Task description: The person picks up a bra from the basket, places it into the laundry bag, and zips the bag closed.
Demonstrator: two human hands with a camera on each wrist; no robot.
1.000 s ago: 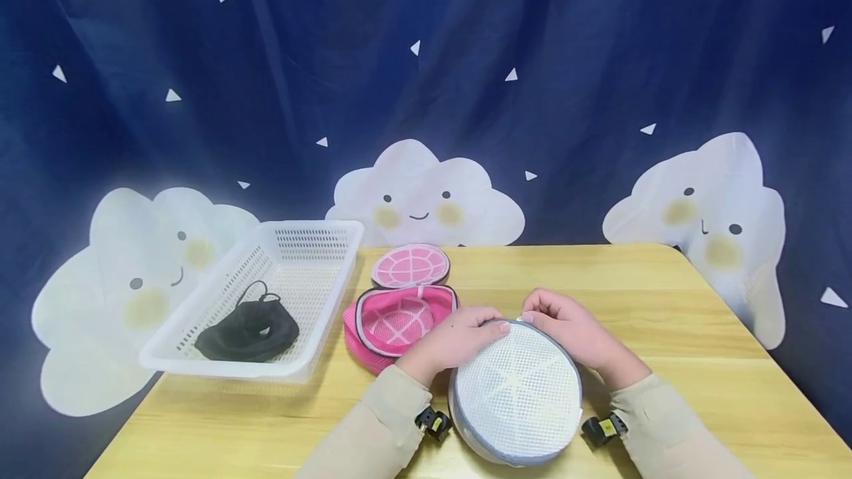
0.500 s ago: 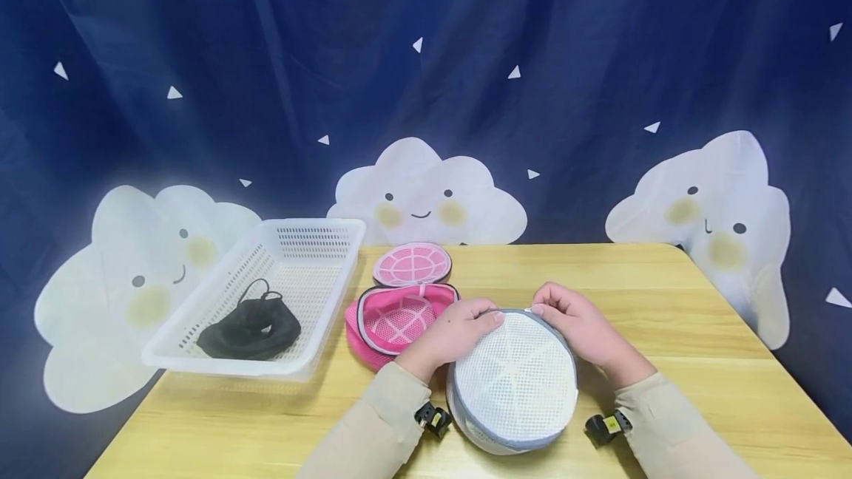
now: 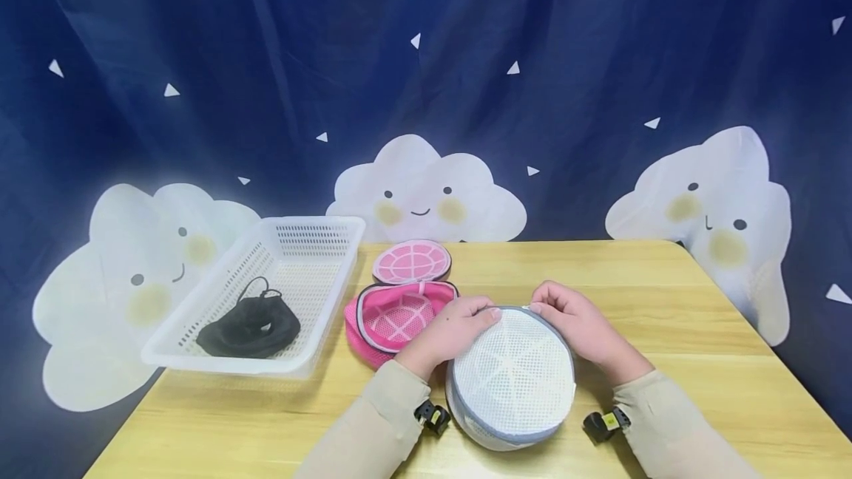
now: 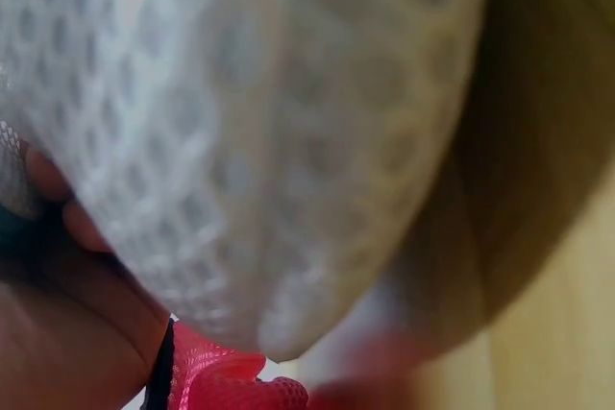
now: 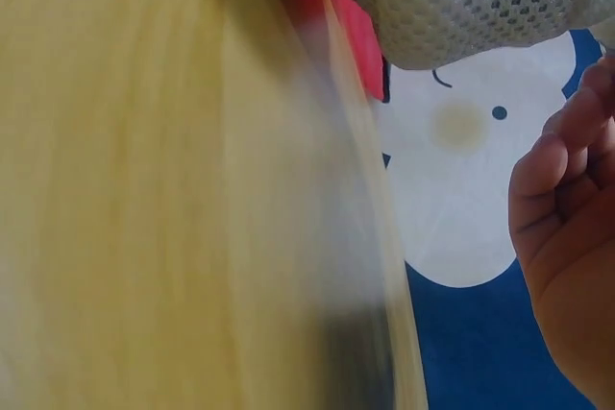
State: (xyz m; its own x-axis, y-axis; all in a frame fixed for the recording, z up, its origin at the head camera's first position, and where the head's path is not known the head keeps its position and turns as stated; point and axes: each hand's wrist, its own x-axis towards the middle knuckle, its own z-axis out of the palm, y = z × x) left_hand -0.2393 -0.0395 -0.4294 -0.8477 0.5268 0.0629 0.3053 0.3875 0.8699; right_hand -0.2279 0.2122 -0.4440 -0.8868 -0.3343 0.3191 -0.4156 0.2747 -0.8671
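Observation:
A round white mesh laundry bag [image 3: 515,379] with a grey-blue trimmed rim stands in front of the person, its flat top tilted towards the head camera. My left hand [image 3: 455,331] grips its far left rim, thumb over the top edge. At the far edge, my right hand [image 3: 577,322] pinches a small white zipper tab with thumb and curled fingers. The bag's mesh side [image 4: 279,141] fills most of the left wrist view. In the right wrist view, the curled fingers [image 5: 538,180] show beside the mesh.
A pink mesh bag [image 3: 359,338] lies behind the left hand, its round lid [image 3: 411,262] flipped back. Further left, a white plastic basket [image 3: 333,294] holds a black drawstring pouch [image 3: 249,327]. The wooden table [image 3: 719,390] ends at a patterned blue curtain [image 3: 586,94].
The white mesh bag has shifted slightly away and to the left, tilting a little. My right hand has moved slightly right with the zipper tab; my left keeps its hold.

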